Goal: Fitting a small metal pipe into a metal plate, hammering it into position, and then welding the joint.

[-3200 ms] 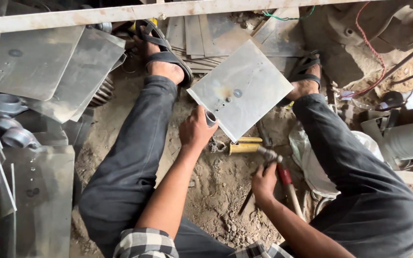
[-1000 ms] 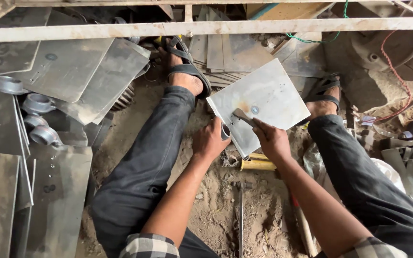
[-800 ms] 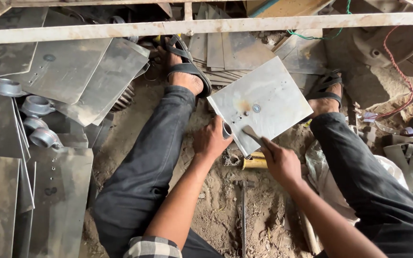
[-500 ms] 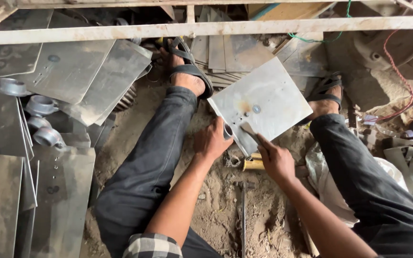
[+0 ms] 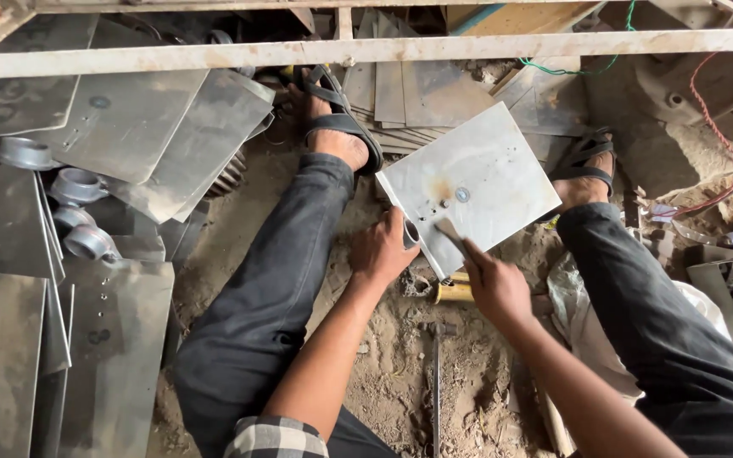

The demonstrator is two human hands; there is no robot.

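Note:
A square grey metal plate (image 5: pixel 489 174) with small holes and a rivet near its middle rests tilted between my legs. My left hand (image 5: pixel 383 250) grips its near left edge, fingers curled around a short metal ring under the plate. My right hand (image 5: pixel 489 284) holds a thin dark rod-like tool (image 5: pixel 451 236) whose tip presses on the plate's near edge. A hammer (image 5: pixel 434 356) lies on the dirt below my hands, next to a yellowish block (image 5: pixel 456 293).
Stacks of grey metal sheets (image 5: pixel 154 144) and several short metal rings (image 5: pixel 78 212) lie at the left. More sheets (image 5: pixel 422 93) lean at the back under a white bar (image 5: pixel 366 51). My sandalled feet (image 5: pixel 337 119) rest on dirt. A red cable (image 5: pixel 719 127) runs at right.
My right hand left the hammer on the ground, came up to the plate, and now holds a thin tool against its near edge. The left hand kept its grip on the plate.

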